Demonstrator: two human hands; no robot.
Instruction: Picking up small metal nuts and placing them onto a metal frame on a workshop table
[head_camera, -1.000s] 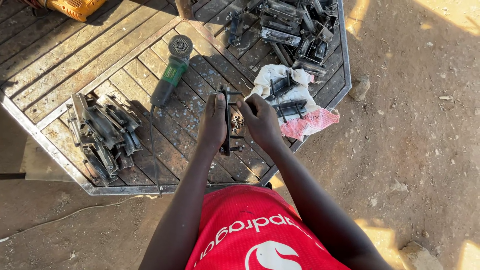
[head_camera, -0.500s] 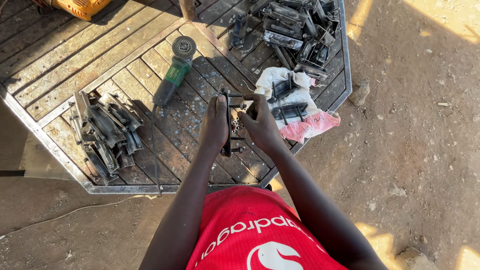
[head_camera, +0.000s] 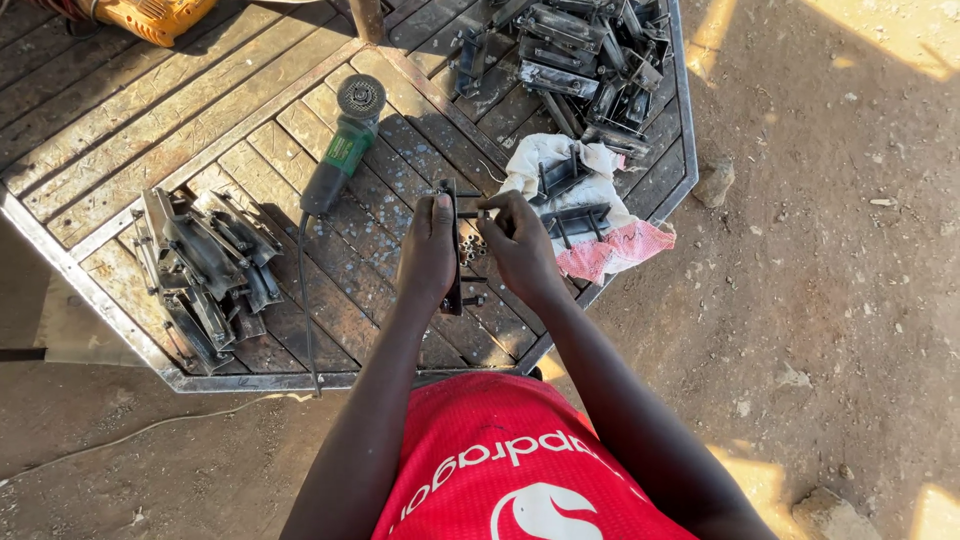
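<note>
My left hand (head_camera: 428, 250) grips a dark metal bracket (head_camera: 452, 250) with short pins sticking out, held upright above the wooden work table (head_camera: 200, 130). My right hand (head_camera: 520, 245) pinches one of the pins at the bracket's upper right side. A small heap of short metal tubes (head_camera: 470, 248) lies on the boards between the two hands. Both forearms reach forward from my red shirt.
A green angle grinder (head_camera: 345, 150) with its cord lies left of my hands. Stacked dark metal brackets (head_camera: 205, 270) sit at the table's left edge, and another heap of brackets (head_camera: 580, 50) at the far right. A white and pink cloth (head_camera: 600, 215) holds two more brackets. Dirt ground (head_camera: 820, 280) lies right.
The hands and bracket stay in the same place; my right fingers have shifted up along the bracket to a pin near its top.
</note>
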